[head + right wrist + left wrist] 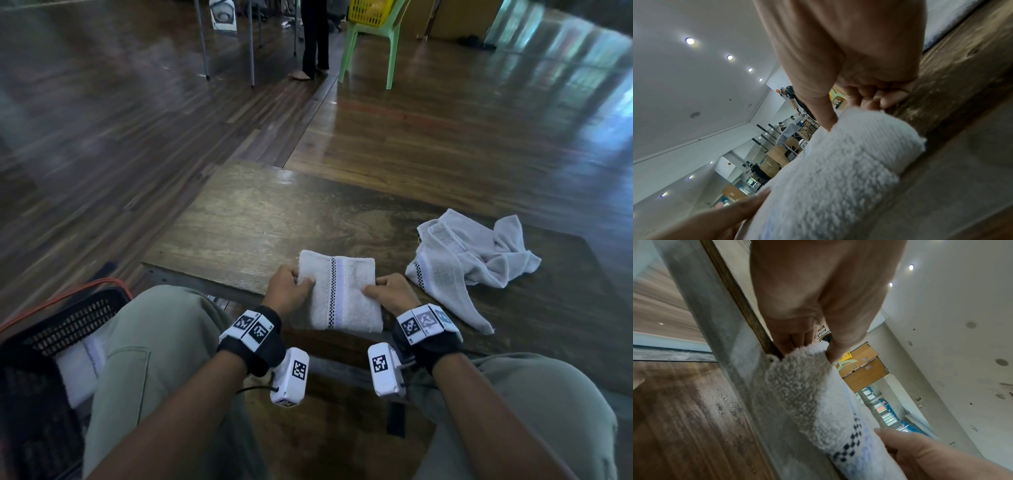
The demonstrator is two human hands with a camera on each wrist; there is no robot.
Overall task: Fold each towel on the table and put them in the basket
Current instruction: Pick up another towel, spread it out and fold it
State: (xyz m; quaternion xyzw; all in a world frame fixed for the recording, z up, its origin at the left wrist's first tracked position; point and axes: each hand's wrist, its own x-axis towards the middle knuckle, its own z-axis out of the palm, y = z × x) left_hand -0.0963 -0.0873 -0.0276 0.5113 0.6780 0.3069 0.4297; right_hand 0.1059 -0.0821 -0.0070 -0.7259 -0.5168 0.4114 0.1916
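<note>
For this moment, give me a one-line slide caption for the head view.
Both hands, left hand and right hand, pinch a folded towel at the table edge; a crumpled towel waits.

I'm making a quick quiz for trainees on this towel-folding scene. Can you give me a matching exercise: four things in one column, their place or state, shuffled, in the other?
Things:
1. folded towel
2. crumpled towel
3. black basket
4. green chair

Places or states:
A. on the floor beside the person's left leg, a white towel inside
B. lying loose on the table, untouched
C. gripped at both sides by the left hand and right hand
D. far off, a yellow basket on its seat

Pairs: 1-C, 2-B, 3-A, 4-D
</note>
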